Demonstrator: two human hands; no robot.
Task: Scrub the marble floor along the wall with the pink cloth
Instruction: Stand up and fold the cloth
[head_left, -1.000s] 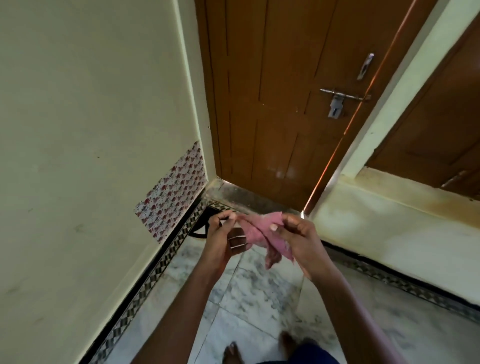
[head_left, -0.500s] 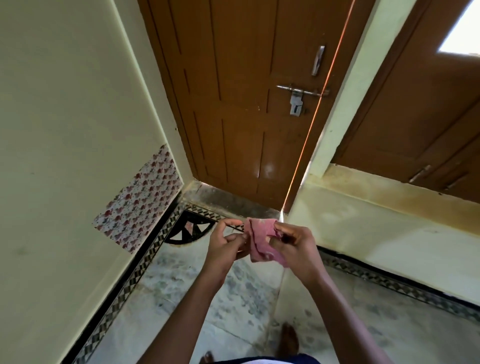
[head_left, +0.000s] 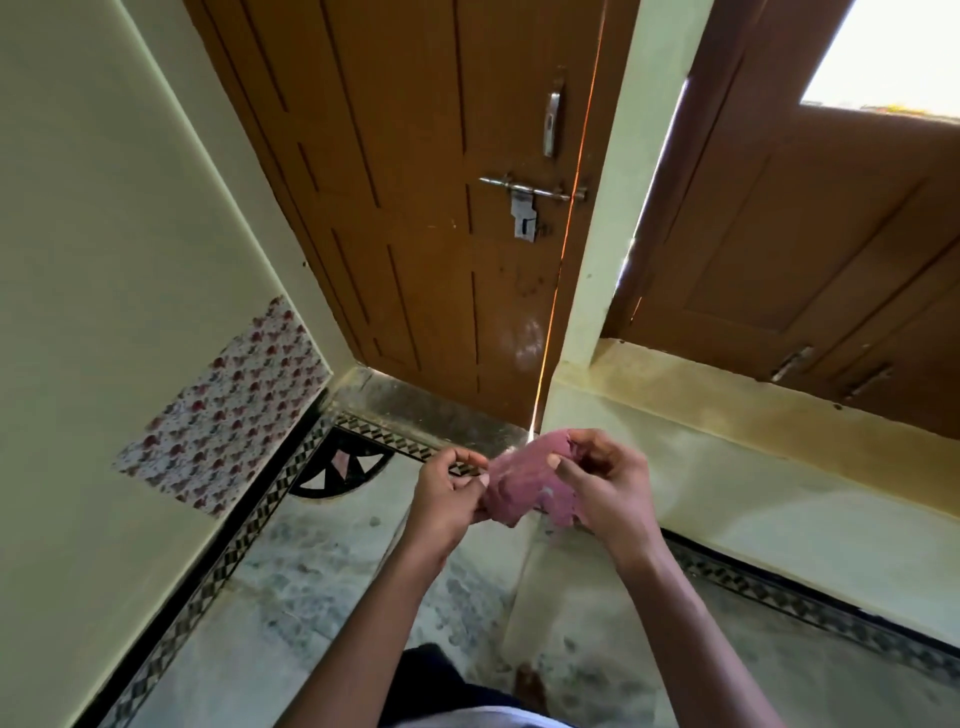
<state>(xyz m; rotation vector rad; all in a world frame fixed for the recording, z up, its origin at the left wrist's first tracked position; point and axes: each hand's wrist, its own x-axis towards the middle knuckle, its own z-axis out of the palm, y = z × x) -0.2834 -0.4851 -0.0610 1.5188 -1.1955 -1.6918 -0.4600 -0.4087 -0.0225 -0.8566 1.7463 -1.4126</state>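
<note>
Holding the pink cloth (head_left: 524, 486) bunched up in the middle of the frame, the left hand (head_left: 447, 499) pinches one edge and the right hand (head_left: 605, 488) grips the other. Below lies the gray marble floor (head_left: 311, 587) with a patterned border (head_left: 228, 556), beside a pale green wall (head_left: 104, 260) and a brown wooden door (head_left: 426, 208).

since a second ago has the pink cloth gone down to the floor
No. The cloth is still held up between both hands, above the marble floor, now bunched tighter near the door threshold.

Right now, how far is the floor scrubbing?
Nothing looks scrubbed yet. The pink cloth is in the air, held by the left hand and right hand. The whole marble floor along the wall is left.
</note>
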